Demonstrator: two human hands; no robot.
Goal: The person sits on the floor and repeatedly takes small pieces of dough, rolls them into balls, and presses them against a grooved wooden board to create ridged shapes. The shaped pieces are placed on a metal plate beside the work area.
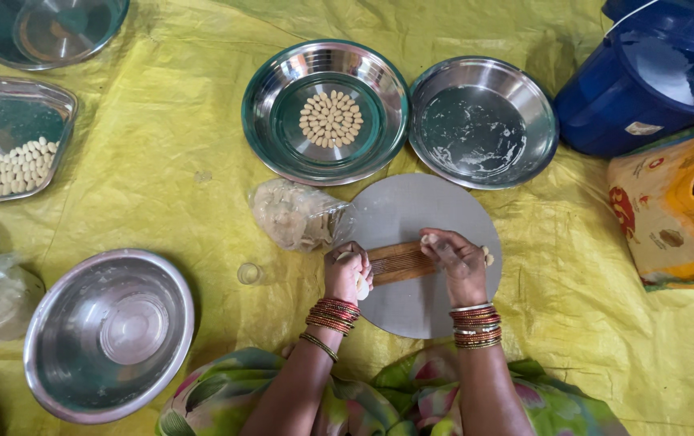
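Observation:
A small ridged wooden board [398, 262] lies on a round grey rolling board [420, 218]. My left hand [346, 273] holds the wooden board's left end and has a piece of pale dough tucked in its fingers. My right hand [457, 257] presses a small bit of dough onto the board's right end with its fingertips. Both wrists wear stacks of red and gold bangles. A steel plate [278, 121] just beyond holds a round cluster of small shaped dough pieces [331, 119].
An empty floury steel plate [483, 121] sits at the right of it. A clear bag of dough [294, 215] lies left of the rolling board. A steel tray with rows of dough pieces [9, 168], steel bowls [109, 333], a blue bucket [654, 73] and a printed bag [678, 202] ring the yellow sheet.

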